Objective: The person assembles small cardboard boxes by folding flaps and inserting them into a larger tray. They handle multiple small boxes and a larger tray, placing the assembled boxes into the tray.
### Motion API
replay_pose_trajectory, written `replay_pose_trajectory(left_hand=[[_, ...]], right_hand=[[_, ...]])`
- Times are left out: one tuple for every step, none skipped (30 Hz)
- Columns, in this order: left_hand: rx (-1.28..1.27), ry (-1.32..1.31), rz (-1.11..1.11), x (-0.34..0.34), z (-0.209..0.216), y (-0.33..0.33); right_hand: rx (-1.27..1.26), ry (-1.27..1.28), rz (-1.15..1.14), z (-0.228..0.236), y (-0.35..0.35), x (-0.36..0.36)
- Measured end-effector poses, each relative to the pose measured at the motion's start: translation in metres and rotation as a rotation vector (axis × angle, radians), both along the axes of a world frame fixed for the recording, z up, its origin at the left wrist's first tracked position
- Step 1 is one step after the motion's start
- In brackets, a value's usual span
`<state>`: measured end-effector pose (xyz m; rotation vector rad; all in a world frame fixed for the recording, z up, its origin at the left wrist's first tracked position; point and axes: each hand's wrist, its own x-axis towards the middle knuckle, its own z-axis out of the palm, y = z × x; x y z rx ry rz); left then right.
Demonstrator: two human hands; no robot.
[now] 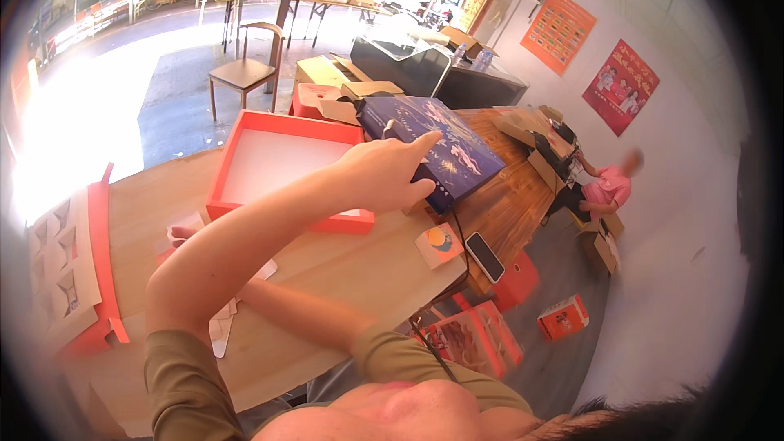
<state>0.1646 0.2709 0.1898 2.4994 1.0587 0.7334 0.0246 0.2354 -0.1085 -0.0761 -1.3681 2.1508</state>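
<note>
My left hand (390, 170) reaches to the right over the near edge of a dark blue printed box (457, 151). Its forefinger and thumb are stretched apart, and I cannot tell whether they touch the box. Crossing underneath, my right arm runs left to my right hand (183, 233), mostly hidden behind the left forearm. Its visible fingertips are curled beside pale paper pieces; what they hold is hidden. An open, shallow red-orange box (232, 206) with a white inside lies behind the left forearm. Pale cut pieces (220, 331) lie under the left elbow.
At the left is a cardboard insert (64, 257) beside a red strip (104, 253). A small orange box (439, 245) and a phone (484, 257) lie at the table's right edge. Red packages (563, 317) stand on the floor. A person in pink (608, 188) sits at far right.
</note>
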Motion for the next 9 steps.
replay_pose_trajectory(left_hand=[[0.057, -0.029, -0.026, 0.003, -0.011, -0.002], [0.062, -0.022, -0.021, 0.004, -0.020, -0.012], [0.070, -0.015, -0.029, 0.004, -0.027, -0.023], [0.075, -0.005, -0.046, 0.005, -0.039, -0.033], [0.142, 0.010, -0.060, -0.003, -0.060, -0.042], [0.210, 0.024, -0.076, -0.013, -0.084, -0.050], [0.317, 0.060, -0.091, -0.030, -0.109, -0.059], [0.422, 0.077, -0.144, -0.039, -0.126, -0.068], [0.405, 0.082, -0.182, -0.036, -0.139, -0.064]], right_hand=[[-0.145, 0.074, 0.065, 0.005, -0.003, 0.002], [-0.079, 0.046, 0.019, 0.007, -0.007, 0.002], [-0.011, 0.015, -0.040, 0.008, -0.007, 0.003], [0.051, -0.013, -0.110, 0.006, -0.004, 0.001], [0.077, 0.000, -0.154, 0.010, -0.004, -0.016], [0.082, -0.086, -0.202, 0.009, -0.008, -0.020], [0.088, -0.082, -0.159, 0.014, -0.015, -0.024], [0.090, -0.090, -0.154, 0.015, -0.014, -0.019], [0.070, -0.080, -0.189, 0.016, -0.012, -0.014]])
